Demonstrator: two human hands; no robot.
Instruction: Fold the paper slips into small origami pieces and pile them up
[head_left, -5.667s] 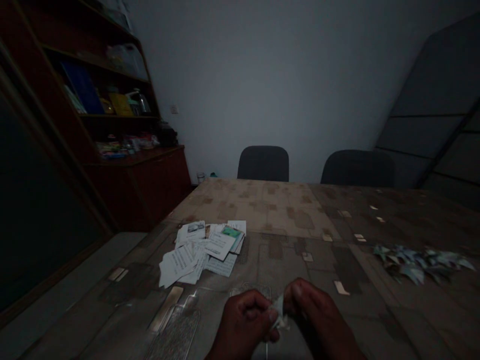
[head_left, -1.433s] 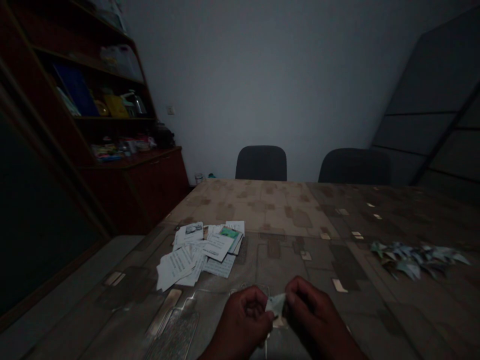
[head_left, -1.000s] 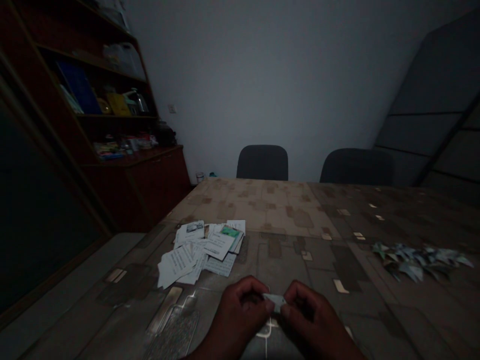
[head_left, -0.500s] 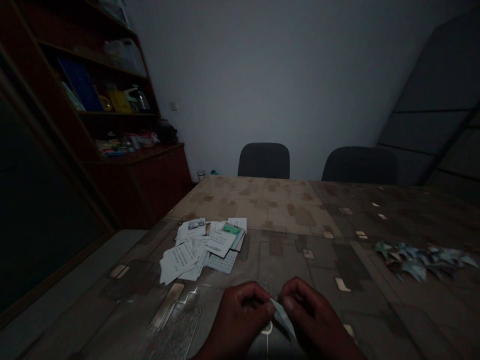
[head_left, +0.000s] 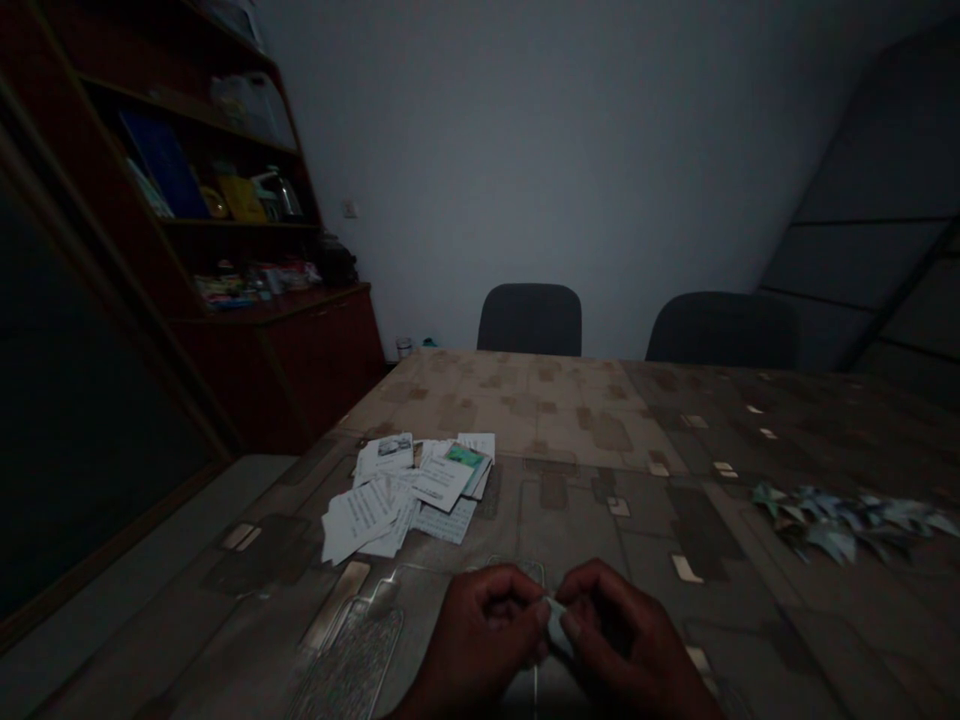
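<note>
A small pale piece of folded paper is pinched between my two hands, just above the near part of the table. My left hand grips its left side between thumb and forefinger. On the other side, the thumb and fingers of my right hand are closed on it and cover much of it. Beyond my left hand lies a loose pile of printed paper cards, one with a green picture. Far to the right rests a heap of folded paper pieces.
A patterned cloth covers the table. Two dark chairs stand at its far side before a pale wall. On the left is a reddish-brown cabinet with loaded shelves. A glass jar shows by the table's far left corner.
My right fingers have shifted over the folded paper, and less of it shows now. Both hands stay close together in nearly the same place. The view has moved slightly.
</note>
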